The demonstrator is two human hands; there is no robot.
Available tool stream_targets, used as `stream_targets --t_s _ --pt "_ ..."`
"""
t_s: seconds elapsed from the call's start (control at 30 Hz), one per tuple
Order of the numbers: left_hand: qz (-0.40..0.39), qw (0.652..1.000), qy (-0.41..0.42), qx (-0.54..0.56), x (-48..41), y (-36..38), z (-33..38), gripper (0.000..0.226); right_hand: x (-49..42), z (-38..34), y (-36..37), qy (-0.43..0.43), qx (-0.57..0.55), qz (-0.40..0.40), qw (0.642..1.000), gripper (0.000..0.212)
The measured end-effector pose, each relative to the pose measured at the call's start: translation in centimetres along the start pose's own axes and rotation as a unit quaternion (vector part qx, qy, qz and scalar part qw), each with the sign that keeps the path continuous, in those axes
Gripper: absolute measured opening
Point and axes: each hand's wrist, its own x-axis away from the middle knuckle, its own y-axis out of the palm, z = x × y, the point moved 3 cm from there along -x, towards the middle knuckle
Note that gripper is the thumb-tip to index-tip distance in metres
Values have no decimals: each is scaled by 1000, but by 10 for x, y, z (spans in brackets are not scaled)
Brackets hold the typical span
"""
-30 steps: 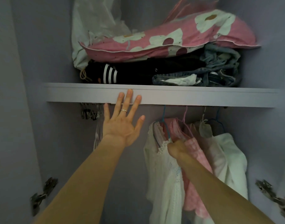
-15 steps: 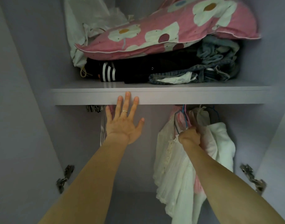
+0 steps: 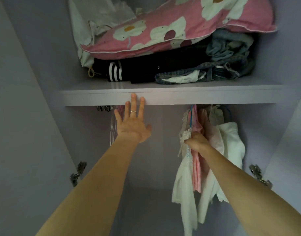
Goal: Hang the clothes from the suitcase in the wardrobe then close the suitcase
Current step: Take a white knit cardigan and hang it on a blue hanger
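Observation:
I look into an open wardrobe. My left hand (image 3: 131, 123) is raised with straight, spread fingers; its fingertips reach the front edge of the wardrobe shelf (image 3: 206, 97). My right hand (image 3: 196, 142) grips a bunch of hanging clothes below the shelf: a white lace garment (image 3: 183, 178), a pink checked garment (image 3: 196, 172) and a white top (image 3: 231, 142). A blue hanger (image 3: 191, 116) rises from the bunch toward the rail, which the shelf hides. The suitcase is out of view.
A pink flowered pillow (image 3: 171, 31) lies on folded dark clothes (image 3: 146, 68) and denim (image 3: 228, 53) on the shelf. Metal clips (image 3: 104, 108) and clear hangers (image 3: 113, 132) hang at the left under the shelf. Door hinges (image 3: 77, 173) sit on both side walls.
My right hand has pushed the hanging clothes to the right and bunched them together. My left hand stayed raised and now meets the shelf edge. The view tilted up slightly.

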Motion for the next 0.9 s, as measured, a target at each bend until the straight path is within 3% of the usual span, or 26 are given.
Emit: stream_targets --t_s 0.1,0.27,0.37,0.47,0.67,0.9 --pt "-38 998 0 41 7 -9 14 100 27 0 -7 -25 59 -11 998 48" --pt "-67 993 77 65 31 -22 34 88 130 -32 -41 -105 112 -7 988 18" --pt "-88 983 123 105 62 -16 45 79 180 -28 -56 -126 129 16 983 26" --pt "-107 971 170 134 107 1 60 72 241 -1 -66 -101 139 24 985 40" --pt "-200 927 250 197 207 56 108 55 345 83 -68 -33 128 21 991 38" --pt "-313 865 361 150 316 125 200 44 444 219 -46 103 40 -7 994 33"
